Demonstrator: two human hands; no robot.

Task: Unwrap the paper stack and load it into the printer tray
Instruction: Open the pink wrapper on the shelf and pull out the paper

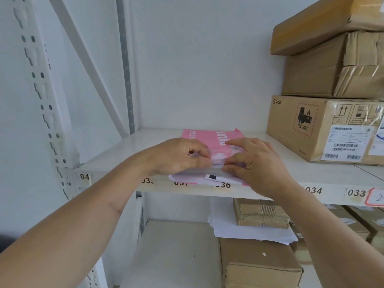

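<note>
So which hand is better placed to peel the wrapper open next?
Probably the left hand: its thumb and fingers already pinch the wrapper's near edge on the pink paper pack. The right hand lies flatter, seemingly steadying it.

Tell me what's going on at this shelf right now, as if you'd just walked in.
A person stands at a white shelf with a pink-wrapped paper stack lying at its front edge. Both hands are on the near end of the pack: the left hand and right hand pinch the wrapper there, where it looks partly opened, with white flaps hanging over the shelf edge. The pack is still mostly wrapped. Cardboard boxes are stacked to the right. No printer is in view.
</note>
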